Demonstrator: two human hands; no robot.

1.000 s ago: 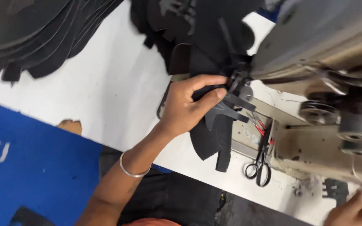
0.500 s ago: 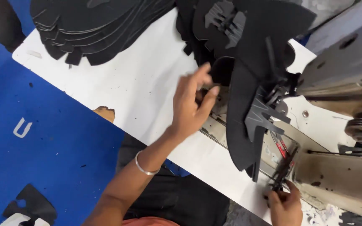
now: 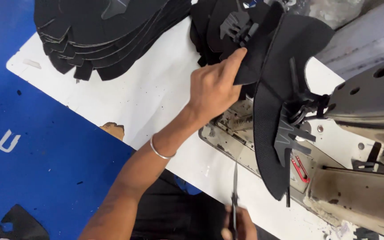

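Scissors (image 3: 234, 202) sit pinched in my right hand (image 3: 238, 224) low by the table (image 3: 156, 93) edge while my left hand (image 3: 212, 91) grips the black fabric piece (image 3: 272, 120) draped at the sewing machine (image 3: 370, 102), so a tug could snag it there or the blades nick cloth.

Sewing workshop: industrial sewing machine (image 3: 365, 133), stacked black cut pieces (image 3: 103, 31)

White worktable (image 3: 125, 95) runs diagonally over a bright blue floor (image 3: 45, 146) (painted white mark near its left edge), its edge chipped, possibly bare wood; even, shadowless light throughout.
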